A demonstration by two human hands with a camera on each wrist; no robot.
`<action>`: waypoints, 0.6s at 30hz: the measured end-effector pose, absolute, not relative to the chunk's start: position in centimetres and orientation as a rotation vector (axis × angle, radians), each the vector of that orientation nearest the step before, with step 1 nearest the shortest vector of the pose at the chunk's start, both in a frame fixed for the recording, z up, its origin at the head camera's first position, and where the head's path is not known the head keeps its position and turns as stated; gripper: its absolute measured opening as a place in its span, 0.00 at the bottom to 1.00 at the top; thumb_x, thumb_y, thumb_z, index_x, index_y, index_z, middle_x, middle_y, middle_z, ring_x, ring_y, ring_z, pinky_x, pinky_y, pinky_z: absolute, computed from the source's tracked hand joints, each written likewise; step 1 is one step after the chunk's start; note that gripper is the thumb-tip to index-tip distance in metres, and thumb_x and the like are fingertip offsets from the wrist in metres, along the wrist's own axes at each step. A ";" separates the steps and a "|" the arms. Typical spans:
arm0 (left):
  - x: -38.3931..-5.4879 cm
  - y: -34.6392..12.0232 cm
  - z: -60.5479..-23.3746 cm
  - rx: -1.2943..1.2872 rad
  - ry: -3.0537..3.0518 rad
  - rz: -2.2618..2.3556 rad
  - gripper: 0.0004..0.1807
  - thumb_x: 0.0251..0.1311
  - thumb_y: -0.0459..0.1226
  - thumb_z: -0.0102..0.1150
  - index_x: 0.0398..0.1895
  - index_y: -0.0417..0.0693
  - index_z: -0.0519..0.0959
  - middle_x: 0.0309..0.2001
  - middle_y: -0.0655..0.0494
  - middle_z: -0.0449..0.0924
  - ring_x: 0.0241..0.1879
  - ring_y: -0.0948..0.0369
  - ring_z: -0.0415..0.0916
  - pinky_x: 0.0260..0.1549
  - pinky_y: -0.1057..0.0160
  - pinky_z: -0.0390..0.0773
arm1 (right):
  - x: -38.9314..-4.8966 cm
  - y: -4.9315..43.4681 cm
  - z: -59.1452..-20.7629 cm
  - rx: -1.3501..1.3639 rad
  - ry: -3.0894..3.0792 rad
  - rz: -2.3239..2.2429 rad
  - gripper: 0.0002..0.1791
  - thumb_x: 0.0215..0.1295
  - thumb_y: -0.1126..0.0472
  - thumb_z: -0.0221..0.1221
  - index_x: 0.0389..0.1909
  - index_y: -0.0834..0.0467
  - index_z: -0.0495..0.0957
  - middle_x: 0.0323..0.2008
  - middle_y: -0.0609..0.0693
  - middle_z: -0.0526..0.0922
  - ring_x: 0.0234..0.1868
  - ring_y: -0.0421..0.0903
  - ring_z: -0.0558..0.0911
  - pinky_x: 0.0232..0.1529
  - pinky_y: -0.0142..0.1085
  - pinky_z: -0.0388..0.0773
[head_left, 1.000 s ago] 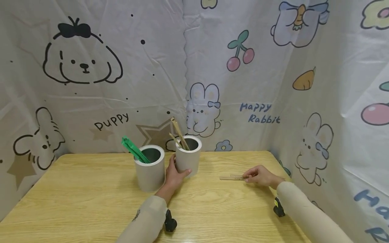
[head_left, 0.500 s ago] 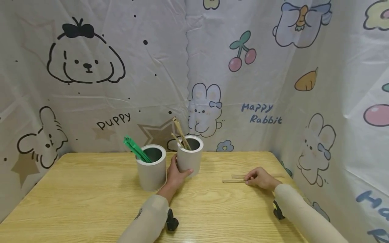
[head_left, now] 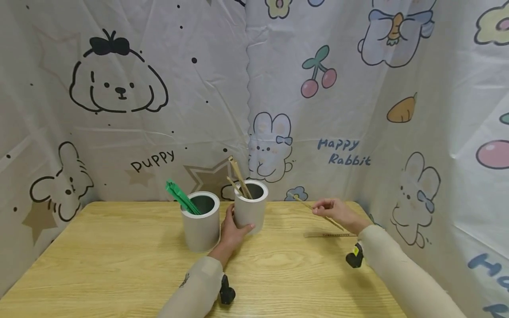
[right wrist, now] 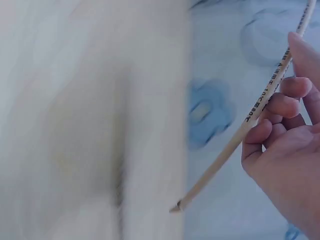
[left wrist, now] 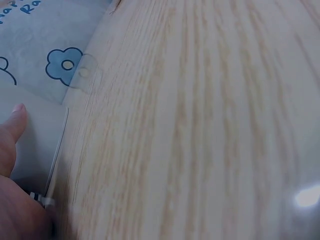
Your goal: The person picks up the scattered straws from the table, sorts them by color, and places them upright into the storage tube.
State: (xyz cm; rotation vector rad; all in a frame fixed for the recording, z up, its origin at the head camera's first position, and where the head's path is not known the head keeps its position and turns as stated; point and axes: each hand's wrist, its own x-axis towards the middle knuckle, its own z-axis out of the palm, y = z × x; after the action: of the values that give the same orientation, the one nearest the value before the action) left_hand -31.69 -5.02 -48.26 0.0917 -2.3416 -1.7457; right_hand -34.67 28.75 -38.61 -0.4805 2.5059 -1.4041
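My right hand (head_left: pixel 337 214) pinches a thin wooden chopstick (head_left: pixel 302 204), held slanted above the table's right side. Printed characters run along the chopstick (right wrist: pixel 272 85) in the right wrist view, where the fingers curl about it. Beneath it, a second wooden chopstick (head_left: pixel 324 236) lies flat on the table. My left hand (head_left: pixel 232 234) grips the lower left side of a white cylindrical holder (head_left: pixel 250 212), thumb at the front; the left wrist view shows only part of this hand (left wrist: pixel 12 145) and holder (left wrist: pixel 37 145). Several wooden chopsticks (head_left: pixel 240 179) lean inside that holder.
To the left stands another white holder (head_left: pixel 203 232) with a bundle of green sticks (head_left: pixel 180 196) leaning out. Both holders are near the back of the wood-grain table (head_left: pixel 119 265). A printed curtain (head_left: pixel 207 79) rises behind the table and along its sides.
My right hand has lifted one chopstick off the table and tilted it, leaving the other lying there. The left hand keeps its grip on the holder. The head view shifts slightly.
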 end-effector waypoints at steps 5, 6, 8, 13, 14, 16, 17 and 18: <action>-31.7 -5.1 -48.2 0.096 -2.349 -1.745 0.51 0.53 0.36 0.76 0.78 0.49 0.55 0.73 0.34 0.65 0.73 0.39 0.63 0.73 0.41 0.63 | -35.2 24.5 -34.5 -0.608 2.179 -1.903 0.13 0.75 0.66 0.54 0.38 0.46 0.83 0.32 0.36 0.80 0.35 0.36 0.74 0.45 0.30 0.73; -31.7 -5.1 -48.2 0.095 -2.351 -1.745 0.51 0.53 0.36 0.76 0.78 0.49 0.55 0.73 0.34 0.65 0.73 0.39 0.63 0.73 0.41 0.63 | -35.3 23.5 -33.6 -0.617 2.086 -2.006 0.15 0.76 0.67 0.53 0.36 0.45 0.83 0.31 0.37 0.80 0.34 0.36 0.74 0.43 0.30 0.73; -31.8 -5.2 -48.2 0.099 -2.353 -1.744 0.52 0.53 0.36 0.76 0.78 0.49 0.55 0.73 0.34 0.65 0.73 0.39 0.63 0.73 0.41 0.63 | -35.3 21.3 -31.8 -0.635 1.902 -2.184 0.15 0.75 0.68 0.54 0.35 0.47 0.83 0.30 0.39 0.82 0.33 0.37 0.75 0.42 0.29 0.74; -31.9 -5.2 -48.2 0.099 -2.338 -1.752 0.51 0.53 0.35 0.76 0.77 0.48 0.56 0.72 0.34 0.65 0.73 0.39 0.63 0.73 0.41 0.63 | -35.2 15.8 -28.7 -0.656 1.570 -2.465 0.06 0.66 0.63 0.63 0.34 0.48 0.84 0.34 0.41 0.84 0.33 0.37 0.77 0.43 0.30 0.73; -31.9 -5.2 -48.2 0.099 -2.335 -1.758 0.51 0.53 0.35 0.76 0.77 0.48 0.56 0.72 0.34 0.66 0.73 0.39 0.64 0.73 0.42 0.63 | -35.3 14.8 -28.5 -0.667 1.540 -2.486 0.06 0.66 0.62 0.63 0.33 0.47 0.85 0.34 0.41 0.85 0.33 0.37 0.77 0.43 0.30 0.72; -31.8 -5.2 -48.3 0.097 -2.334 -1.765 0.51 0.53 0.35 0.76 0.77 0.49 0.56 0.72 0.34 0.66 0.72 0.39 0.64 0.73 0.41 0.63 | -35.4 13.0 -28.4 -0.670 1.511 -2.507 0.10 0.68 0.64 0.60 0.32 0.46 0.85 0.32 0.40 0.85 0.32 0.37 0.77 0.42 0.30 0.71; -31.8 -5.2 -48.3 0.096 -2.338 -1.770 0.51 0.53 0.35 0.76 0.77 0.49 0.56 0.72 0.34 0.66 0.73 0.39 0.64 0.73 0.41 0.63 | -35.5 12.3 -28.6 -0.662 1.525 -2.500 0.13 0.70 0.66 0.58 0.31 0.45 0.85 0.32 0.39 0.85 0.32 0.36 0.78 0.42 0.30 0.71; -31.8 -5.2 -48.3 0.097 -2.343 -1.773 0.51 0.53 0.35 0.76 0.77 0.49 0.55 0.72 0.34 0.66 0.73 0.39 0.63 0.73 0.41 0.63 | -35.6 11.7 -29.0 -0.641 1.547 -2.488 0.17 0.72 0.68 0.55 0.29 0.45 0.85 0.31 0.39 0.85 0.31 0.36 0.78 0.41 0.30 0.71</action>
State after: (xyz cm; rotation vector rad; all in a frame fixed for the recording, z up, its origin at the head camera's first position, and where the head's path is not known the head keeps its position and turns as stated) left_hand -31.81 -5.16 -48.30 0.0972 -2.3435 -1.7734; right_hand -35.64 11.71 -28.98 -0.6412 1.5472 -2.4885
